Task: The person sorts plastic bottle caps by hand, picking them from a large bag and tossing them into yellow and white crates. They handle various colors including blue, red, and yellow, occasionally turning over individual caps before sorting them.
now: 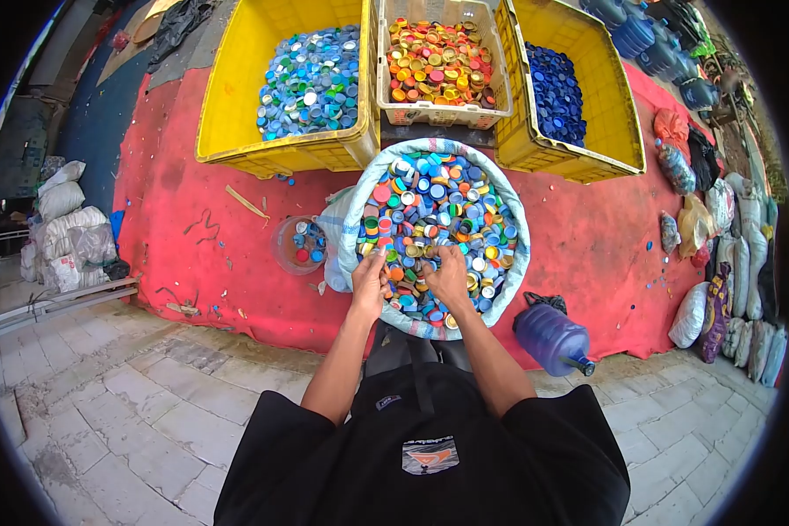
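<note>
A large round sack (516,223) with a rolled pale rim stands in front of me, full of mixed bottle caps (451,197) in many colours. Over its left part is my left hand (369,282), fingers curled closed, with red and green caps at the fingertips. My right hand (448,275) reaches into the caps near the sack's middle. Its fingers are bent together and pointing left, among gold and brown caps. What those fingertips grip is hidden from view.
Beyond the sack stand a yellow crate (228,96) of light-blue and green caps, a white crate (507,88) of yellow, orange and red caps, and another yellow crate (618,131) of dark-blue caps. A clear tub (282,250) sits left; a water jug (552,337) lies right.
</note>
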The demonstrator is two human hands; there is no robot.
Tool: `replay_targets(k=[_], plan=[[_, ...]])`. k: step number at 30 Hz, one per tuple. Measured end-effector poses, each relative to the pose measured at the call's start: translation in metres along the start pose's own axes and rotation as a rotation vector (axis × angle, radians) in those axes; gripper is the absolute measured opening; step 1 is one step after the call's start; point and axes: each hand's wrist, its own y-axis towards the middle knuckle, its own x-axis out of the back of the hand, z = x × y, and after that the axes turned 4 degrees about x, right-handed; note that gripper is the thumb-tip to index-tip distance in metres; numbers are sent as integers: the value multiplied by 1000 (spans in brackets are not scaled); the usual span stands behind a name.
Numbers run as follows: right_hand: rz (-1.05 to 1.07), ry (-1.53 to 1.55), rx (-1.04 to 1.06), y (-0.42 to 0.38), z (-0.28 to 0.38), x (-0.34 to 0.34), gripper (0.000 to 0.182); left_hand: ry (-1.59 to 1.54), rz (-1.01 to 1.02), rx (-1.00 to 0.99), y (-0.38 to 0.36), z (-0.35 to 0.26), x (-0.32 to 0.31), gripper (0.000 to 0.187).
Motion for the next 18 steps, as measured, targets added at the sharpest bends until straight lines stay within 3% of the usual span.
replay_targets(k=[3, 6, 11, 15, 18], plan=[[58, -88, -76, 17, -7, -13, 21, -371, 104, 193, 0, 0, 15, 25], [22, -194, -32, 31, 1, -27, 19, -448, 80, 189, -10, -3, 16, 21], [4, -468, 6, 50, 16, -53, 25, -372, 92, 106, -9, -2, 37, 11], [-8, -576, 44, 58, 24, -67, 25, -344, 49, 35, -13, -11, 44, 17], [-21, -450, -95, 59, 32, -66, 23, -429, 16, 98, -9, -15, 51, 25]])
